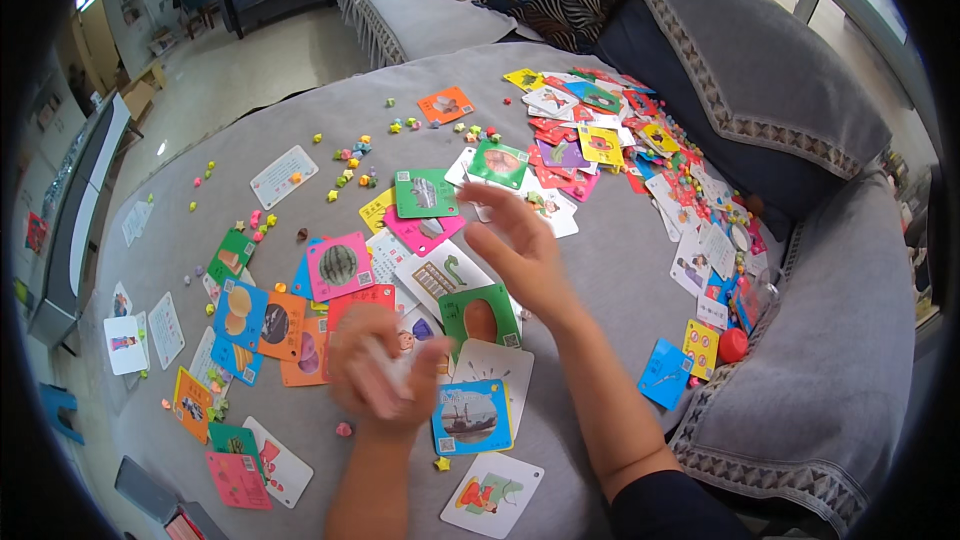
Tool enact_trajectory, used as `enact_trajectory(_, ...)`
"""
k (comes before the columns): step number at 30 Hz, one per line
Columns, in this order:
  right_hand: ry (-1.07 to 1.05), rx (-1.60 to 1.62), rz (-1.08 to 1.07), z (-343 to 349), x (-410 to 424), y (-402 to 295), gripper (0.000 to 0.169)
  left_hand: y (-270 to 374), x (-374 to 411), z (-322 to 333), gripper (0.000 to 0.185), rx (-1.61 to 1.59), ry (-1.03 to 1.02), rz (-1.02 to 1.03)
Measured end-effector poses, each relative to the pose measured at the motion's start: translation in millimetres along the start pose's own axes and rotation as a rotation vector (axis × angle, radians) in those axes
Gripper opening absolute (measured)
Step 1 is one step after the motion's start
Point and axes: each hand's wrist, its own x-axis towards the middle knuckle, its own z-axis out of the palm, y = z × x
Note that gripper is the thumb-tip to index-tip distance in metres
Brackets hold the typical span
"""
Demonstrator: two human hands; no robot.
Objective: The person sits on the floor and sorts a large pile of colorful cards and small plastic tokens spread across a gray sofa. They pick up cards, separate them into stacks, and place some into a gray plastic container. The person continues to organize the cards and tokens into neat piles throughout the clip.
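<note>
My left hand, blurred by motion, grips a small stack of cards above the spread of picture cards. My right hand is raised with thumb and fingers apart and nothing between them. Its fingertips are nearest to a green card with a silver vehicle. Under and around the hands lie a pink watermelon card, a green card with a brown oval picture and a blue ship card. A red card is partly covered by my left hand.
The grey cloth-covered sofa seat bears a heap of mixed cards at the back right. Small folded paper stars are scattered about. A red cap sits beside the armrest. An open grey box stands at front left.
</note>
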Motion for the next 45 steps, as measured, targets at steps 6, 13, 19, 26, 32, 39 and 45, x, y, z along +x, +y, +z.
enact_trajectory(6,0.218,-0.972,-0.309,-11.2,30.5,61.5,0.051,1.6,28.5,-6.8,0.016,-0.561,0.536,-0.662)
enact_trajectory(13,0.246,-1.030,-0.101,-9.4,34.9,79.4,0.031,-12.8,34.0,-14.7,0.013,-0.752,0.727,-0.831)
enact_trajectory(19,0.331,-1.067,-0.208,-16.8,34.1,74.8,0.017,-14.7,39.0,-21.0,0.011,-0.792,0.750,-0.818)
enact_trajectory(26,0.459,-0.843,-0.267,-22.4,36.6,62.1,0.022,-15.6,36.9,-22.8,0.008,-0.813,0.733,-0.777)
enact_trajectory(32,0.212,0.304,0.176,2.5,21.6,2.0,0.027,-26.6,18.8,-9.6,0.019,-0.761,0.321,-0.933)
enact_trajectory(39,-0.300,0.403,0.302,51.3,-7.8,-16.9,0.018,-27.1,-0.2,4.7,0.029,-0.317,0.025,-0.577)
enact_trajectory(45,-0.072,-0.388,-0.271,21.0,18.2,15.3,0.029,-21.1,13.3,10.9,0.012,-0.824,0.182,-1.092)
